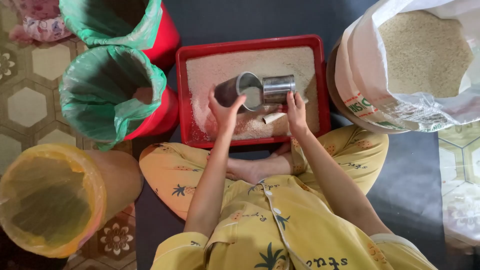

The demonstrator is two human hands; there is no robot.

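The left hand grips a metal cup, tilted, mouth toward the right. The right hand grips a second metal cup from below — rim meeting the first cup's mouth. Both sit at frame centre, above the red tray of rice; a large rice sack occupies the upper right.

Rice sack cropped at frame edge

Two red buckets lined with green plastic bags standing at the left, a yellow-lined bin lying beside them, an open white sack of grain sitting at the right, patterned floor tiles showing beneath.
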